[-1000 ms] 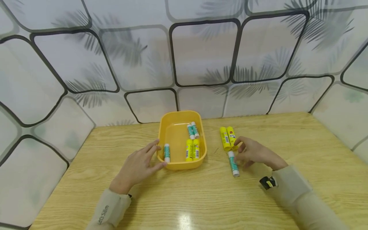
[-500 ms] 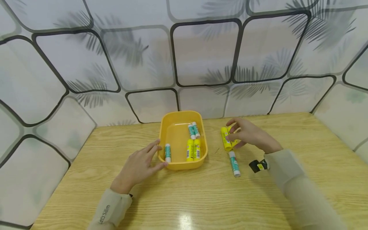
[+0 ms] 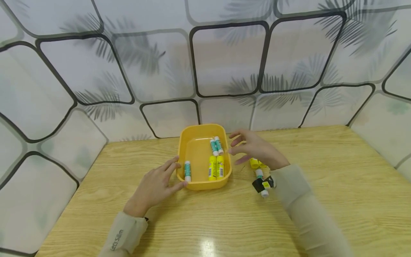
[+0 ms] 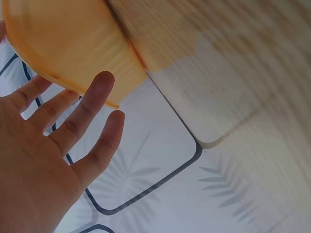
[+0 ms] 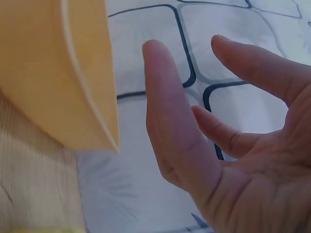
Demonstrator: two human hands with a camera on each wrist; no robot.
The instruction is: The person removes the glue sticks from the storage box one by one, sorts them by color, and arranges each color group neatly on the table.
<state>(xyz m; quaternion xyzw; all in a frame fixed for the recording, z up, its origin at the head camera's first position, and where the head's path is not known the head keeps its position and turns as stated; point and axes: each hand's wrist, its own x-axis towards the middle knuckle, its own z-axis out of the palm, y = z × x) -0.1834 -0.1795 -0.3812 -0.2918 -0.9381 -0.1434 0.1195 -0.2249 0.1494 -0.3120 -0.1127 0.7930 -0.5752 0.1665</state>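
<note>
A yellow plastic basket (image 3: pixel 196 150) stands on the table in the head view. In it lie two yellow glue sticks (image 3: pixel 216 167), two teal-and-white ones (image 3: pixel 216 146) and, at the near left, a single teal-and-white glue stick (image 3: pixel 187 171). My left hand (image 3: pixel 154 187) has its fingers spread at the basket's left rim. Beside the right rim is my right hand (image 3: pixel 258 148), fingers loosely bent with nothing between them; the right wrist view shows a gap to the basket wall (image 5: pixel 92 73). Partly covered by that hand and wrist are two yellow glue sticks (image 3: pixel 254 163) and a teal-and-white one (image 3: pixel 259 174).
The wooden table (image 3: pixel 199 221) spreads in front of and to both sides of the basket. Patterned panels (image 3: pixel 229 60) with dark outlines and leaf prints rise behind it and at the sides. A small black device (image 3: pixel 262 184) sits on the right wrist.
My right hand has moved left, from the teal glue stick on the table, over the yellow pair, to the basket's right rim. The left hand and the glue sticks stay put.
</note>
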